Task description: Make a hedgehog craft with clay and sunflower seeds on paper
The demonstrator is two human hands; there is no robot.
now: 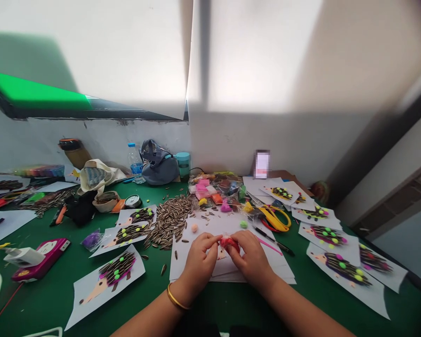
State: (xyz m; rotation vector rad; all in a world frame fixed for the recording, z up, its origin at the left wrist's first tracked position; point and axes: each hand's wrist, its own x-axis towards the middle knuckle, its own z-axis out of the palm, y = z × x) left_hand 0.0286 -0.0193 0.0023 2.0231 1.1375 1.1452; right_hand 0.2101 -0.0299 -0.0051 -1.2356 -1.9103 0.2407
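"Since your fingers [210, 240] are bent so close together, what do they have hold of?"

"A red packet [230, 244], a soft-looking lump in thin, shiny clear plastic. My right hand [251, 256] is curled nearly closed around its right side. My left hand [200, 256] is half closed, thumb and forefinger a little apart, the forefinger's tip at the packet's left edge. I cannot tell whether that side pinches the plastic or only touches it."

"Where is the packet, exactly?"

"Between my hands, over the stacked white paper [280, 275]. A small peach-coloured shape [221, 255] shows just below it, partly covered by my hands."

"What lies near?"

"On the paper, a roundish peach ball [194, 228] and a light green ball [243, 224], both matte and clay-like. Beside my right hand a slim black pen [273, 241] slants next to a narrow pink stick [270, 246]. Striped, pointed seeds [170, 217] spill in a heap against the paper's left edge."

"And farther out?"

"Paper hedgehogs [117, 269] on both sides of the green table [154, 295], their backs bristling with dark seeds and dotted with bright little balls. Some of the sheets curl at the edges. A smooth gold bangle [173, 300] circles my left wrist."
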